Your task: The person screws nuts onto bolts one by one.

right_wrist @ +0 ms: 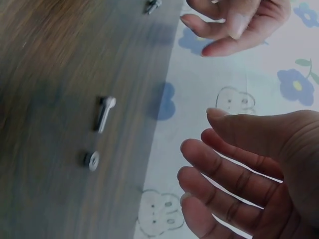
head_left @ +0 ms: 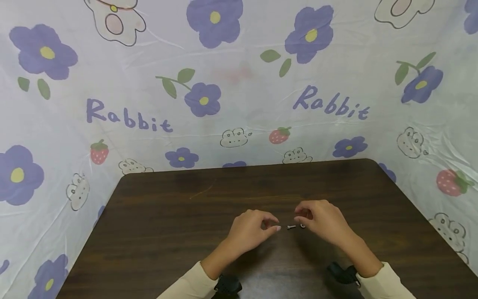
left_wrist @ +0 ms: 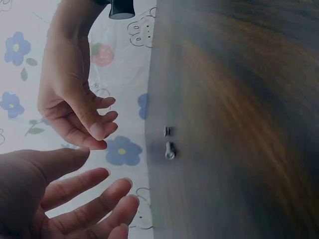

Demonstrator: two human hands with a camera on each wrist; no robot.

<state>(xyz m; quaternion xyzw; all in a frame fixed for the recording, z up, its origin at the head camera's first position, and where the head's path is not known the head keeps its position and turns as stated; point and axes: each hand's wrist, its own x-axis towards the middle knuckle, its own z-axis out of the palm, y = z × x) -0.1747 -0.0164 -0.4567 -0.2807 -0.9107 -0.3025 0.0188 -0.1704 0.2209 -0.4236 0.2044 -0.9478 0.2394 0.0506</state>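
Note:
A small silver bolt lies on the brown table between the two hands. Just right of it sits a short metal ring like a nut, its bolt-side face and hole showing in the right wrist view. The left hand hovers left of the bolt, fingers loosely bent, thumb apart from the fingertips. Above the ring hangs the right hand, its fingers relaxed and holding nothing. Toward the left hand, the right wrist view also shows another small metal piece, partly cut off; its kind is unclear.
The dark wood-grain table has rounded far corners. A white cloth printed with flowers, strawberries and rabbits hangs behind it and along both sides. Black wrist devices sit at both cuffs.

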